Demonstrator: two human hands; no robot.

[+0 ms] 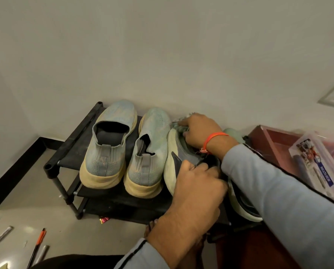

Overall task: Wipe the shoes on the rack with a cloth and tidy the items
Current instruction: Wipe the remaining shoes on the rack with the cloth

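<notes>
A low black shoe rack (69, 150) stands against the wall. Two pale blue knit slip-on shoes with cream soles, one (109, 146) at the left and one (149, 152) beside it, sit on its top shelf. A third shoe (173, 150), grey with a whitish sole, is tipped on its side to their right. My left hand (198, 181) grips this shoe at its heel opening. My right hand (200, 133) presses a greenish-grey cloth (179, 124) against the shoe's toe end. Another shoe (243, 204) lies partly hidden under my right sleeve.
A reddish-brown cabinet (259, 136) at the right holds a clear plastic box (317, 164) of small items. Pens (37, 247) and markers (4, 233) lie on the floor at the lower left. A small shiny wrapper (104, 219) lies under the rack. Black skirting (16, 171) runs along the left wall.
</notes>
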